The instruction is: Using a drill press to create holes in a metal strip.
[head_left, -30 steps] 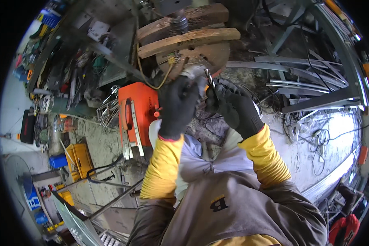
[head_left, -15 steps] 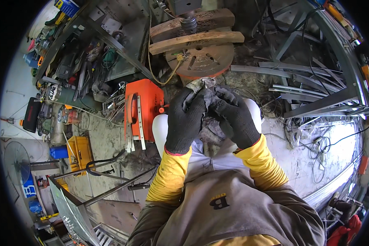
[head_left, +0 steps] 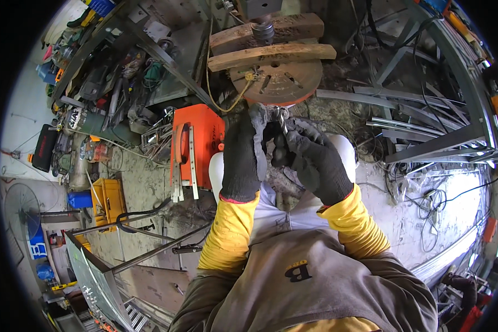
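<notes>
Both my hands wear dark knit gloves with grey coated palms and meet just in front of the drill press table [head_left: 293, 83]. My right hand [head_left: 318, 163] is closed, pinching a shiny twisted drill bit [head_left: 283, 119] that stands up between thumb and fingers. Close on its left, my left hand [head_left: 242, 157] is turned edge-on with its fingers curled. Some small greyish metal shows at its fingertips, but what it grips is hidden. Above the table hangs the drill press chuck [head_left: 263, 32]. Two curved wooden pieces [head_left: 274, 54] lie across the table, with a yellowish rope beside them.
An orange-red metal box [head_left: 196, 144] with metal strips leaning on it stands left of my knee. Tools crowd a shelf at the far left. A steel frame [head_left: 442, 133] with metal bars lies on the right, and cables [head_left: 432, 207] coil on the floor. A yellow crate [head_left: 109, 202] stands further left.
My hands have drawn slightly apart and the left has turned edge-on. The drill bit now shows at my right fingertips, where a crumpled greyish bundle was before. The view has shifted slightly.
</notes>
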Demonstrator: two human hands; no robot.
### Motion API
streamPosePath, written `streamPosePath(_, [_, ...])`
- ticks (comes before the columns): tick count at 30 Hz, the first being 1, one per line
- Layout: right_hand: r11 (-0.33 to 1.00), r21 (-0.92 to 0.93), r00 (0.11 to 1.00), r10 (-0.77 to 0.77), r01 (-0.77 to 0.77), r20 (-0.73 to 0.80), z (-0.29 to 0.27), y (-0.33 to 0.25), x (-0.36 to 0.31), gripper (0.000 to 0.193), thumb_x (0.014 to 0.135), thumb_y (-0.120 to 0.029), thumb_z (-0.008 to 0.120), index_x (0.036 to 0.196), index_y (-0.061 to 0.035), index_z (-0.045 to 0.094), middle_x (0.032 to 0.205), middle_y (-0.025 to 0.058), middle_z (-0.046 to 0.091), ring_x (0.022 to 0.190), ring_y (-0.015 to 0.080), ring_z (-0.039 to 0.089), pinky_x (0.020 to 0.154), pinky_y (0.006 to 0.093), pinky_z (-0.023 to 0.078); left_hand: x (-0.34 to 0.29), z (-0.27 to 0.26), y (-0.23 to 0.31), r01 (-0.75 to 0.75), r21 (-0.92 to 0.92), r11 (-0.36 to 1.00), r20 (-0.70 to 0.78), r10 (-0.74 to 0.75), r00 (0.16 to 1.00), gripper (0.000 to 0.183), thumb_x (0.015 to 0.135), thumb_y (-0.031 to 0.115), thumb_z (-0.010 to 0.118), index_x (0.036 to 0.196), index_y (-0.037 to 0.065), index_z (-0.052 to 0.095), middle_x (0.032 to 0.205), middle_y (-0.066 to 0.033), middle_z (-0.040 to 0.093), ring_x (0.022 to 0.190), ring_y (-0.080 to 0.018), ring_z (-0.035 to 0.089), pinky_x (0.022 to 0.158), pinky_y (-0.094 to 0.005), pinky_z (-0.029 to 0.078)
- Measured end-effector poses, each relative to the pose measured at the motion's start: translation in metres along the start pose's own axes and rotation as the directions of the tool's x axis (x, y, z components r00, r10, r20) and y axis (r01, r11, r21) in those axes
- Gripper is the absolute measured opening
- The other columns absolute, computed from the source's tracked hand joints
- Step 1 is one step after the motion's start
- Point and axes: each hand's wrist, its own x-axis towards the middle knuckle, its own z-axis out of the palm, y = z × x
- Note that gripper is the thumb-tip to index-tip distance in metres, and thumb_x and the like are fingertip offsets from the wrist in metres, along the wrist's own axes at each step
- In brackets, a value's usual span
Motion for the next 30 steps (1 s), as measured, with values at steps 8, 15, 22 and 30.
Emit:
streamPosePath(8, [0.999, 0.024, 0.999, -0.024, 0.024, 0.035, 0.000, 0.000, 0.002, 0.029, 0.106, -0.011, 0.058, 0.132, 0.0013, 0.063, 0.110, 0.0108, 0.074, 0.093, 0.0217, 0.074, 0.085, 0.0402, 0.062, -0.005, -0.004, 0.015, 0.072, -0.254, 0.964, 0.062, -0.058, 0.996, 0.027, 0.106, 0.026, 0.061, 0.112, 0.000, 0.069, 0.087, -0.0040, 0.069, 0.074, -0.0122, 0.065, 0.066, -0.0283, 0.052])
streamPosePath(15, [0.999, 0.036, 0.999, 0.001, -0.003, 0.050, -0.006, 0.003, 0.004, 0.030, 0.105, -0.014, 0.060, 0.131, 0.0010, 0.062, 0.110, 0.0112, 0.073, 0.093, 0.0222, 0.073, 0.084, 0.0408, 0.062, 0.001, -0.003, 0.035, 0.520, -0.549, 0.654, 0.230, -0.479, 0.847, 0.026, 0.102, 0.030, 0.068, 0.103, 0.004, 0.071, 0.076, 0.0032, 0.067, 0.062, -0.0049, 0.060, 0.056, -0.0224, 0.047])
streamPosePath(22, [0.996, 0.067, 0.998, -0.054, 0.052, 0.034, -0.008, 0.012, 0.002, 0.037, 0.104, -0.009, 0.060, 0.139, 0.0016, 0.056, 0.118, 0.0117, 0.071, 0.102, 0.0221, 0.072, 0.091, 0.0374, 0.060, -0.004, 0.007, 0.025, 0.319, -0.350, 0.881, 0.055, -0.320, 0.946, 0.016, 0.096, 0.012, 0.074, 0.106, 0.000, 0.072, 0.086, -0.0030, 0.073, 0.079, -0.0109, 0.068, 0.072, -0.0273, 0.055])
streamPosePath(30, [0.997, 0.025, 0.997, -0.066, 0.067, -0.041, -0.008, 0.025, 0.002, 0.040, 0.105, -0.001, 0.057, 0.145, 0.0013, 0.053, 0.129, 0.0109, 0.068, 0.113, 0.0195, 0.069, 0.098, 0.0331, 0.058, -0.002, 0.007, 0.044, 0.177, -0.197, 0.964, -0.008, -0.182, 0.983, 0.024, 0.092, 0.007, 0.077, 0.114, -0.002, 0.073, 0.106, -0.0111, 0.077, 0.095, -0.0147, 0.073, 0.086, -0.0291, 0.057])
